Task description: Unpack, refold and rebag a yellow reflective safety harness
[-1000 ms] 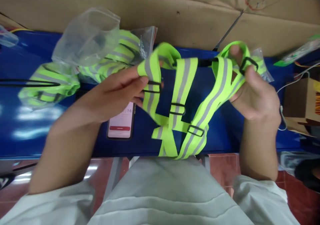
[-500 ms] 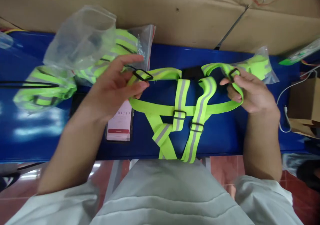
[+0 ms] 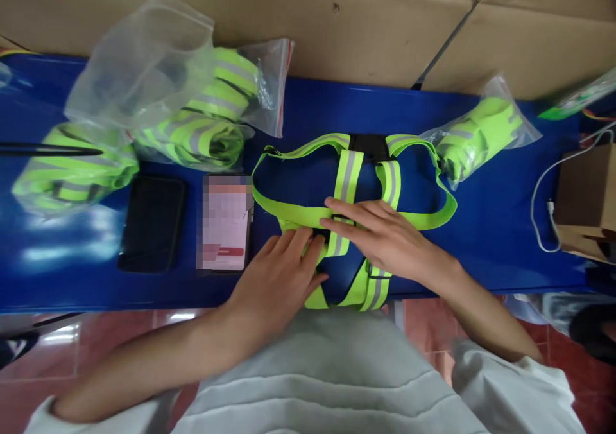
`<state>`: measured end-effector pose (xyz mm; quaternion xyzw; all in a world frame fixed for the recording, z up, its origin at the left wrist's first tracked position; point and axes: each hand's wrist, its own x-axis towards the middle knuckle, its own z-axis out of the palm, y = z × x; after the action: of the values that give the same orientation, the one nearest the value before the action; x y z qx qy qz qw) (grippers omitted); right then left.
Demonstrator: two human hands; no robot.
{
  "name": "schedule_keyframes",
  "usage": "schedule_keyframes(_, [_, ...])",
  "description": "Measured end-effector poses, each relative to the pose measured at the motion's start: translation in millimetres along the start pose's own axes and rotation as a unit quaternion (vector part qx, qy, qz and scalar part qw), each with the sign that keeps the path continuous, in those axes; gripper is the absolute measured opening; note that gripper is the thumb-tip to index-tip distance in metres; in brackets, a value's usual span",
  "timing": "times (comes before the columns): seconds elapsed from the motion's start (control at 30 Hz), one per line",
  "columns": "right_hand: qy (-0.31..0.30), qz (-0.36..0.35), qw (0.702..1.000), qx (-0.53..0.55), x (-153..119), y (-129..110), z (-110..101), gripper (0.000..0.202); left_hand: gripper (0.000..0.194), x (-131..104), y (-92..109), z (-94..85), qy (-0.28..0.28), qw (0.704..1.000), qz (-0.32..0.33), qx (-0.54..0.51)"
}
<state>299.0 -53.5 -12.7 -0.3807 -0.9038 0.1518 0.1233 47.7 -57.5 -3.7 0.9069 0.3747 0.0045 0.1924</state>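
A neon-yellow reflective harness vest (image 3: 310, 216) with grey stripes lies on the blue table, its side bands spread in two loops. My left hand (image 3: 276, 277) is closed at its lower left strap, the fingertips curled over the webbing; part of the strap is hidden beneath them. My right hand (image 3: 387, 238) rests over the middle straps, fingers stretched out, touching near a black slider buckle (image 3: 342, 218). Below that palm, a second slider buckle (image 3: 379, 272) shows partly. The black back piece (image 3: 368, 145) joins the straps at the top.
Left of the harness lie a lit phone (image 3: 226, 222) and a dark phone (image 3: 151, 222). Bagged reflective vests (image 3: 202, 138) sit behind them, with another bagged vest (image 3: 481, 132) at right. A white cable (image 3: 536, 190) runs beside a cardboard box (image 3: 587, 193).
Both hands have let go of the side bands and moved inward and down to the middle straps. The side loops now lie on the table, and the dark phone is uncovered.
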Motion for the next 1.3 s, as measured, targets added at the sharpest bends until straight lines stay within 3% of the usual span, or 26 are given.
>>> schedule_keyframes(0.07, [-0.056,0.000,0.998,-0.008,3,2,8,0.063,0.029,-3,-4,2.4,-0.046,0.996,-0.049,-0.061])
schedule_keyframes(0.13, [-0.054,0.015,0.998,-0.011,3,7,12,0.056,0.032,-6,-12,-3.7,-0.051,0.980,-0.089,-0.169])
schedule_keyframes(0.2, [-0.021,0.028,0.999,-0.002,0,11,11,0.045,0.032,-11,-21,-14.9,-0.063,0.939,-0.135,-0.310])
schedule_keyframes(0.23, [-0.001,0.032,0.999,0.005,-2,13,10,0.040,0.032,-15,-24,-20.4,-0.071,0.903,-0.163,-0.391])
schedule_keyframes(0.3, [0.040,0.036,0.998,0.019,-4,15,8,0.031,0.036,-22,-26,-27.1,-0.076,0.789,-0.223,-0.567])
schedule_keyframes(0.4, [0.082,0.036,0.995,0.035,-5,16,7,0.030,0.048,-33,-16,-19.8,-0.066,0.560,-0.267,-0.781])
schedule_keyframes(0.43, [0.092,0.032,0.995,0.036,-5,17,6,0.031,0.051,-36,-9,-12.9,-0.076,0.500,-0.270,-0.819])
schedule_keyframes(0.5, [0.115,0.020,0.993,0.028,-3,17,5,0.031,0.054,-41,5,3.8,-0.118,0.434,-0.274,-0.850])
schedule_keyframes(0.57, [0.152,0.013,0.988,0.007,0,16,1,0.026,0.057,-47,17,18.8,-0.115,0.433,-0.275,-0.851])
schedule_keyframes(0.67, [0.204,0.023,0.978,-0.021,5,11,-7,0.025,0.056,-57,25,27.4,-0.078,0.518,-0.272,-0.807])
schedule_keyframes(0.8, [0.259,0.074,0.963,-0.025,9,3,-14,0.024,0.060,-67,29,20.9,-0.105,0.605,-0.236,-0.753])
schedule_keyframes(0.87, [0.282,0.100,0.953,-0.045,12,-1,-15,0.020,0.065,-66,34,21.8,-0.095,0.666,-0.237,-0.701])
schedule_keyframes(0.93, [0.300,0.111,0.945,-0.066,14,-5,-15,0.016,0.067,-62,42,28.4,-0.057,0.733,-0.258,-0.628])
schedule_keyframes(1.0, [0.323,0.122,0.936,-0.074,17,-7,-17,0.014,0.059,-56,49,36.6,0.006,0.769,-0.276,-0.577])
schedule_keyframes(1.03, [0.332,0.133,0.931,-0.071,17,-9,-19,0.013,0.051,-52,52,39.7,0.046,0.769,-0.283,-0.572])
schedule_keyframes(1.1, [0.350,0.157,0.922,-0.057,18,-9,-23,0.013,0.040,-46,52,41.6,0.108,0.726,-0.290,-0.614])
schedule_keyframes(1.17, [0.366,0.184,0.912,-0.024,18,-7,-24,0.015,0.043,-41,47,38.5,0.113,0.630,-0.286,-0.713])
schedule_keyframes(1.23, [0.375,0.225,0.899,0.028,18,-1,-21,0.018,0.050,-37,38,33.8,0.076,0.513,-0.273,-0.810])
schedule_keyframes(1.3, [0.370,0.284,0.882,0.074,17,9,-12,0.021,0.049,-37,29,31.1,0.042,0.436,-0.269,-0.857])
